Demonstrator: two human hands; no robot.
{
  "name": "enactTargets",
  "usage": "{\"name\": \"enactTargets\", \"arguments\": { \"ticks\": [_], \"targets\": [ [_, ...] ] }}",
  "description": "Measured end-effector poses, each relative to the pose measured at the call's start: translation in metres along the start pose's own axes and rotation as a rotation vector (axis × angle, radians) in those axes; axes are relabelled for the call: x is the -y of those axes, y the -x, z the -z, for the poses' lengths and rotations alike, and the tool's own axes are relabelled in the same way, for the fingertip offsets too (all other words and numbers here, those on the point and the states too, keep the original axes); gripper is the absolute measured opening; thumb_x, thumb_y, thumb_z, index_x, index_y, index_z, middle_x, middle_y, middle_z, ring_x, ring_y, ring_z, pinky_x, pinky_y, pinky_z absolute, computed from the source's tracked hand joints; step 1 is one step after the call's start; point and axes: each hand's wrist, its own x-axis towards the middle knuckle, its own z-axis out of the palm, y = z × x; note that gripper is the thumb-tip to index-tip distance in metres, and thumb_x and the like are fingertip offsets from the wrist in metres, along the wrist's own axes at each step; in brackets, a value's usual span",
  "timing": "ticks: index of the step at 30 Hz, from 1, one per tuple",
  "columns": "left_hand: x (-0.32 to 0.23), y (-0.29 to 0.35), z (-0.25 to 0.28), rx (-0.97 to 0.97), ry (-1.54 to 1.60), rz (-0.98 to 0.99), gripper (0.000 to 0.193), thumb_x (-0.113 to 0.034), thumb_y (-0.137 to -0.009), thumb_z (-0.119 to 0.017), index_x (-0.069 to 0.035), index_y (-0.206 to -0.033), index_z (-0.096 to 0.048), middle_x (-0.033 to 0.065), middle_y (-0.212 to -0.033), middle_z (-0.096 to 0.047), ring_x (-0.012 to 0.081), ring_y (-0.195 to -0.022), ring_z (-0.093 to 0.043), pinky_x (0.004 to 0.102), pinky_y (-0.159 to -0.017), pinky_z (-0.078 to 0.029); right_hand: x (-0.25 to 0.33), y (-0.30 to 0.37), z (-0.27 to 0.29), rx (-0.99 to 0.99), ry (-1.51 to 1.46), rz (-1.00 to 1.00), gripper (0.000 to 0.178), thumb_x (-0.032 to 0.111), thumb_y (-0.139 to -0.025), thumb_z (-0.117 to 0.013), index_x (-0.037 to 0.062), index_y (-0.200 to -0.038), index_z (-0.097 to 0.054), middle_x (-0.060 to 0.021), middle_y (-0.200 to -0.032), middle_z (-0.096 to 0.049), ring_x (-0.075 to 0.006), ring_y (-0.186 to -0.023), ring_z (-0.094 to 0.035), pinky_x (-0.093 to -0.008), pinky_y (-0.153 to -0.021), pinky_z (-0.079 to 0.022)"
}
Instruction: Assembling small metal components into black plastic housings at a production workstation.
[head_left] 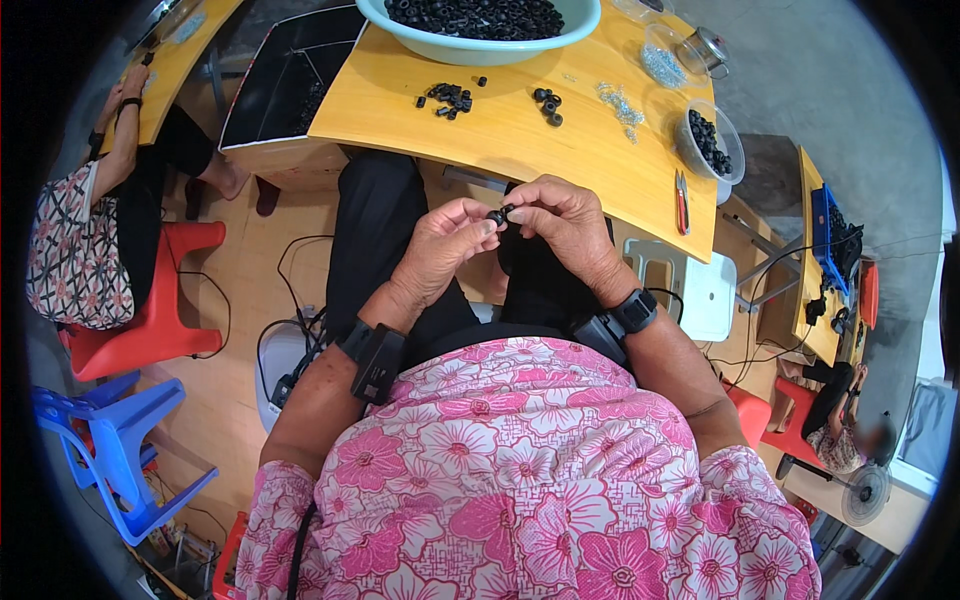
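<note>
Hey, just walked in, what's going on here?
A seated person's left hand and right hand meet above the lap, pinching a small black part between the fingertips. On the yellow table ahead lie two small piles of black parts, with a pale blue basin of black pieces beyond. A red-handled tool lies near the table's right edge.

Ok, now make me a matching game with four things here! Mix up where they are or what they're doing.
Things:
1. aqua basin
2. red-handled tool
3. blue plastic chair
4. left hand

Places or states:
A. pinching a small black piece together with the right hand
B. at the picture's lower left
C. full of black parts
D. lying near the yellow table's right corner

Pairs: 1-C, 2-D, 3-B, 4-A
</note>
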Motion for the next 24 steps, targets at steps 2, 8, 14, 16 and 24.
{"name": "enactTargets", "arguments": {
  "ticks": [2,8,14,16,24],
  "targets": [
    [-0.001,0.0001,-0.0007,-0.003,-0.015,0.006,0.015,-0.008,-0.092,-0.057,-0.003,-0.106,-0.058,0.0054,-0.097,-0.062,0.0109,-0.085,-0.059,0.0261,-0.083,-0.05,0.0004,0.0003,0.0001,-0.001,0.002,0.0,0.013,0.002,-0.083,-0.066,-0.0008,-0.096,-0.068,-0.0026,-0.081,-0.06,-0.0077,-0.065,-0.057,-0.0206,-0.059,-0.047],
    [-0.0008,-0.0005,-0.0001,0.0,-0.041,0.01,0.015,-0.009,-0.092,-0.058,-0.003,-0.106,-0.058,0.0042,-0.095,-0.061,0.0106,-0.085,-0.059,0.0261,-0.083,-0.05,0.0043,-0.0001,0.0011,0.027,0.053,0.029,0.013,0.0,-0.083,-0.065,0.0008,-0.096,-0.068,-0.0029,-0.081,-0.06,-0.0081,-0.068,-0.057,-0.0212,-0.061,-0.047],
    [0.0006,-0.0008,0.0004,-0.001,-0.071,0.001,0.014,-0.009,-0.092,-0.058,-0.002,-0.104,-0.059,0.0029,-0.094,-0.061,0.0096,-0.084,-0.059,0.0261,-0.083,-0.05,0.0051,-0.0007,0.0032,0.074,0.067,0.06,0.012,-0.001,-0.083,-0.064,0.0008,-0.094,-0.068,-0.003,-0.082,-0.061,-0.0086,-0.069,-0.057,-0.0218,-0.063,-0.048],
    [0.0005,-0.0008,0.0001,-0.001,-0.079,-0.001,0.014,-0.009,-0.092,-0.058,-0.002,-0.104,-0.059,0.0027,-0.094,-0.061,0.0093,-0.084,-0.059,0.0261,-0.083,-0.05,0.0047,-0.0007,0.003,0.075,0.048,0.017,0.012,-0.001,-0.083,-0.063,0.0004,-0.094,-0.068,-0.0037,-0.084,-0.062,-0.0087,-0.071,-0.057,-0.0219,-0.063,-0.048],
    [0.0005,0.0005,-0.0012,-0.019,-0.099,-0.014,0.014,-0.008,-0.091,-0.058,-0.001,-0.104,-0.059,0.0027,-0.092,-0.061,0.0087,-0.081,-0.058,0.0244,-0.081,-0.05,0.0053,-0.0012,-0.0017,0.056,0.101,0.066,0.011,-0.001,-0.083,-0.064,0.0004,-0.094,-0.068,-0.0023,-0.08,-0.061,-0.0076,-0.066,-0.058,-0.0204,-0.061,-0.048]
  ]
}}
